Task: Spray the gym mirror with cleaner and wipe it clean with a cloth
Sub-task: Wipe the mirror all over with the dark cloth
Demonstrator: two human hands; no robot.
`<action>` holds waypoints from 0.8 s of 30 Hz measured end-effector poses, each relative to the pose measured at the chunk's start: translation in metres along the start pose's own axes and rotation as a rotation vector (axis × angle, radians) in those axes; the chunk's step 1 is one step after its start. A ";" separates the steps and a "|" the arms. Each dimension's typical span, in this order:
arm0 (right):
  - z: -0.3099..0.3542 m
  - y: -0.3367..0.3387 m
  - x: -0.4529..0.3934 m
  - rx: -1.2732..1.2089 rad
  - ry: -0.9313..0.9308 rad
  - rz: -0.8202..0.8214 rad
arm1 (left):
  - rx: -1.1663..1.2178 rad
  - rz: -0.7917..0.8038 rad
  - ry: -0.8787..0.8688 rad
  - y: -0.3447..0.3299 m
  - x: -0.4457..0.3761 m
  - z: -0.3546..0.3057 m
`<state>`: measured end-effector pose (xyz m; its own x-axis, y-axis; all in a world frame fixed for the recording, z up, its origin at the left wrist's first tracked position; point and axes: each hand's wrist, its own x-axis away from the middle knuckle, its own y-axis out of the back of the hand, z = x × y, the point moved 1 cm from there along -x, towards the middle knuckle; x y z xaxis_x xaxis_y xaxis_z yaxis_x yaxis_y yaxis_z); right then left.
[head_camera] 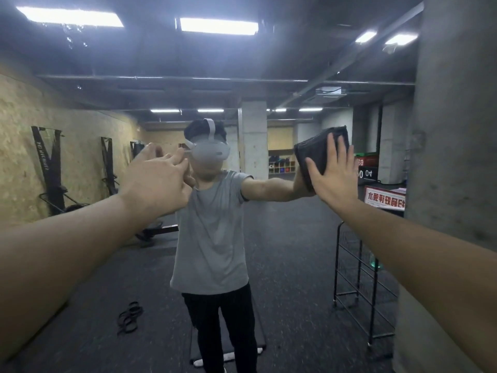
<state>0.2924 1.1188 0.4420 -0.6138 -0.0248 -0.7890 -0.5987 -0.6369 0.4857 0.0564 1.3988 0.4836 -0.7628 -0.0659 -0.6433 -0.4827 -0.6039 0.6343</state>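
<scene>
The cloth (321, 154) at right of centre is dark grey. In the mirror (269, 251), the shirt (212, 232) is grey and the trousers (226, 327) black. The wall (24, 157) at left is speckled tan.

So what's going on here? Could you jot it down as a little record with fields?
place: gym, facing the mirror
right hand: flat, pressing a dark folded cloth against the glass
left hand: raised toward the mirror, fingers curled; whether it holds anything cannot be told
droplets: on the glass, upper left
reflected: the person, a black wire rack
</scene>
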 end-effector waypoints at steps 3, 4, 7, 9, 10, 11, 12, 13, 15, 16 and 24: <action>0.012 0.004 -0.021 0.022 0.010 -0.073 | 0.060 -0.039 0.034 0.015 -0.012 -0.003; 0.020 0.004 -0.027 0.031 0.031 -0.091 | 0.091 -0.065 0.038 0.021 -0.016 -0.006; 0.051 -0.001 -0.040 -0.015 0.134 -0.123 | 0.128 -0.149 0.036 0.038 -0.024 -0.011; 0.075 -0.005 -0.045 -0.023 0.236 -0.147 | 0.144 -0.196 0.041 0.046 -0.028 -0.014; 0.087 -0.007 -0.045 -0.015 0.299 -0.148 | 0.156 -0.216 0.048 0.049 -0.030 -0.016; 0.099 -0.009 -0.043 0.002 0.381 -0.127 | 0.165 -0.233 0.056 0.051 -0.032 -0.018; 0.111 -0.013 -0.038 0.023 0.484 -0.100 | 0.167 -0.243 0.064 0.052 -0.034 -0.020; 0.122 -0.017 -0.032 0.039 0.596 -0.076 | 0.161 -0.248 0.077 0.053 -0.035 -0.022; 0.135 -0.024 -0.018 0.037 0.778 -0.062 | 0.144 -0.259 0.109 0.054 -0.038 -0.024; 0.135 -0.030 -0.015 0.040 0.841 -0.076 | 0.145 -0.261 0.123 0.054 -0.038 -0.025; 0.082 -0.035 -0.026 0.189 0.905 -0.092 | 0.137 -0.171 0.128 0.041 -0.039 -0.019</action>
<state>0.2874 1.2051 0.4761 0.0279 -0.6230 -0.7817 -0.7476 -0.5321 0.3974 0.0751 1.3615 0.5265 -0.6084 -0.0772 -0.7899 -0.6606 -0.5025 0.5578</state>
